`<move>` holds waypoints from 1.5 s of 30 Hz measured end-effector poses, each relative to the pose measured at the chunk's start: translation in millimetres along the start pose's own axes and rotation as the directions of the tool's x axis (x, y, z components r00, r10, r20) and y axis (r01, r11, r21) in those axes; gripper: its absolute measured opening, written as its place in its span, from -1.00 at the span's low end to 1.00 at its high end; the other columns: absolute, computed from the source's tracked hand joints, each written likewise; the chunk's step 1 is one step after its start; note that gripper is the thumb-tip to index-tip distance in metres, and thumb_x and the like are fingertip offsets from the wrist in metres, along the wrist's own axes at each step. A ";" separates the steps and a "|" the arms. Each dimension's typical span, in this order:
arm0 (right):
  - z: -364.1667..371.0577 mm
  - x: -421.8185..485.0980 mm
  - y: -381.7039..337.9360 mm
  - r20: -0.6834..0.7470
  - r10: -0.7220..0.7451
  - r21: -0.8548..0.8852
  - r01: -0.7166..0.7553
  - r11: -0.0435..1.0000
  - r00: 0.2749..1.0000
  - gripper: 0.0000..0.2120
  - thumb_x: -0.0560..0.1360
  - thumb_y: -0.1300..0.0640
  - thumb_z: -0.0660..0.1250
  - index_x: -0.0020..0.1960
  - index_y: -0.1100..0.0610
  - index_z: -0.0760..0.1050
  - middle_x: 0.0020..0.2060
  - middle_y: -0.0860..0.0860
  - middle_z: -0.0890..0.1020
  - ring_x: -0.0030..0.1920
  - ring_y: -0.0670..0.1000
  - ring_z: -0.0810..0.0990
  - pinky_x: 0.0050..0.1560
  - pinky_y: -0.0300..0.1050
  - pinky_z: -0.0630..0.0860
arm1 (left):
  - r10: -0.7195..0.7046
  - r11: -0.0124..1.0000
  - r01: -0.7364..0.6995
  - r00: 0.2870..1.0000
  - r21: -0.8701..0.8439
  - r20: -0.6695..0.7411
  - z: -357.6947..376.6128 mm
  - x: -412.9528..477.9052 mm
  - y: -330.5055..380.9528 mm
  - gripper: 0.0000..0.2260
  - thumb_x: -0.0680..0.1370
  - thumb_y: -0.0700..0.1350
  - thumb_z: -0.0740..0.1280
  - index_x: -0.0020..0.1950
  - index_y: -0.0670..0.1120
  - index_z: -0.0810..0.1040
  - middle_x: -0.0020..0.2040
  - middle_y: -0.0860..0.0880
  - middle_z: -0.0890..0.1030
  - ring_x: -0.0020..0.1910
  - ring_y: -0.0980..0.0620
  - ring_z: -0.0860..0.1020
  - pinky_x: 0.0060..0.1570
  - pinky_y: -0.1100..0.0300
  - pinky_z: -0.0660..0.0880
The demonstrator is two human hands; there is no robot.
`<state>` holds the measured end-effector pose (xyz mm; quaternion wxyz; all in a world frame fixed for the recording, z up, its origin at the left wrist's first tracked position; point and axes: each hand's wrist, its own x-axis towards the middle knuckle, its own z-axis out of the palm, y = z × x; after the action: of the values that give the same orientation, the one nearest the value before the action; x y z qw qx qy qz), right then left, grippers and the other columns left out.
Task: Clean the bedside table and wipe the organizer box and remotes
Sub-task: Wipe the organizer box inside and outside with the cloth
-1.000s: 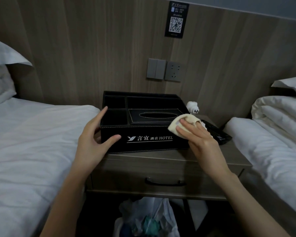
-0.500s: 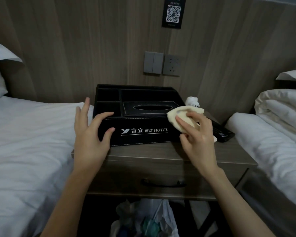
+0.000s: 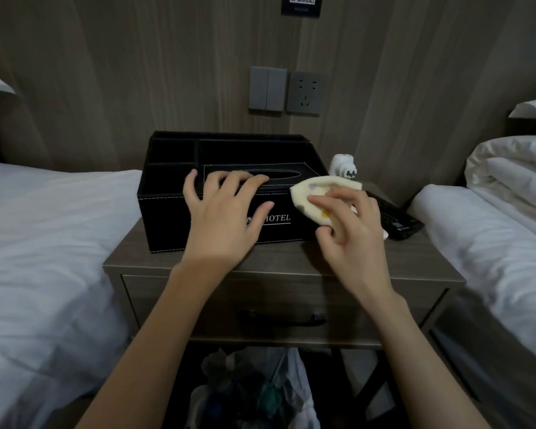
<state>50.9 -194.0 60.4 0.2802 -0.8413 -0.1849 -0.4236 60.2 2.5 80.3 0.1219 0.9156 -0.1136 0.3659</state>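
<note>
Left hand lies flat with fingers spread on top of the box, fingertips on the tissue lid, thumb on the front face, gripping nothing. Right hand pinches the cloth against the box's front-right corner. Box sits at the back-left of the table; remote lies just right of it, partly hidden behind the right hand and cloth.

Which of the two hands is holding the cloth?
The right hand grips the cream cloth; the left hand rests spread on the black organizer box, holding nothing.
</note>
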 end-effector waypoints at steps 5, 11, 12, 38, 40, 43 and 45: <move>5.5 2.0 1.7 0.108 -0.086 -0.068 0.093 0.993 0.991 -0.54 0.41 0.34 0.32 0.28 0.08 0.52 0.19 0.04 0.47 0.15 0.10 0.38 0.18 -0.14 0.38 | -0.014 0.998 0.012 1.000 -0.065 -0.025 0.4 6.8 -4.4 -0.67 0.60 0.13 0.20 0.35 0.13 0.48 0.20 0.08 0.50 0.27 0.00 0.34 0.33 -0.03 0.01; 4.6 -5.3 -1.0 0.229 -0.053 -0.090 0.075 0.993 0.972 -0.59 0.42 0.27 0.30 0.24 0.04 0.51 0.17 -0.04 0.47 0.15 0.00 0.41 -0.09 -0.04 0.55 | 0.007 0.997 -0.010 0.999 -0.076 -0.032 0.5 7.3 -7.3 -0.69 0.61 0.11 0.20 0.34 0.15 0.48 0.20 0.08 0.49 0.27 0.03 0.29 0.23 0.07 -0.01; 3.7 -6.4 -1.0 0.251 -0.052 -0.096 0.078 0.992 0.967 -0.60 0.43 0.26 0.29 0.24 0.03 0.51 0.15 -0.05 0.48 0.13 -0.01 0.42 -0.09 -0.07 0.54 | 0.011 0.997 -0.013 0.999 -0.079 -0.031 0.3 7.3 -7.5 -0.69 0.61 0.11 0.20 0.34 0.15 0.48 0.20 0.08 0.49 0.27 0.03 0.29 0.22 0.08 0.00; 14.0 -2.3 -15.0 0.156 -0.076 -0.067 0.087 0.994 0.985 -0.61 0.40 0.23 0.32 0.21 0.02 0.50 0.09 -0.05 0.48 0.10 0.03 0.46 -0.19 -0.04 0.55 | -0.099 0.969 0.055 0.980 -0.241 -0.174 -15.8 -33.3 -36.9 -0.59 0.61 -0.11 0.27 0.47 0.02 0.36 0.56 -0.04 0.18 0.57 -0.10 -0.03 0.45 -0.09 -0.28; 14.3 -5.6 -15.1 0.190 -0.073 -0.111 0.095 0.989 0.979 -0.67 0.41 0.20 0.31 0.16 0.01 0.52 0.05 -0.08 0.50 0.05 0.02 0.47 -0.28 -0.08 0.52 | -0.124 0.965 0.077 0.976 -0.250 -0.179 -18.3 -39.7 -45.8 -0.58 0.61 -0.12 0.27 0.48 0.00 0.35 0.57 -0.04 0.15 0.57 -0.13 -0.06 0.46 -0.11 -0.22; 17.2 -10.7 -13.2 0.262 -0.059 -0.177 0.108 0.978 0.963 -0.75 0.44 0.18 0.30 0.10 0.01 0.58 -0.01 -0.07 0.55 0.00 0.03 0.48 -0.19 -0.16 0.41 | -0.158 0.967 0.118 0.974 -0.225 -0.166 -19.8 -46.2 -58.9 -0.57 0.61 -0.11 0.27 0.49 0.00 0.34 0.57 -0.06 0.15 0.56 -0.15 -0.06 0.47 -0.11 -0.17; 18.2 -13.4 -12.2 0.336 -0.033 -0.199 0.106 0.974 0.941 -0.76 0.47 0.14 0.26 0.07 -0.01 0.61 -0.03 -0.06 0.57 0.00 0.06 0.51 -0.08 -0.08 0.44 | -0.174 0.962 0.132 0.970 -0.237 -0.168 -21.1 -49.7 -64.3 -0.57 0.61 -0.11 0.27 0.49 -0.01 0.34 0.57 -0.07 0.12 0.56 -0.16 -0.07 0.50 0.06 -0.16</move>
<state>47.6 -174.1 44.5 0.1376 -0.9186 -0.2122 -0.3036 30.6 75.6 51.4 0.2627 0.8634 -0.0709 0.4248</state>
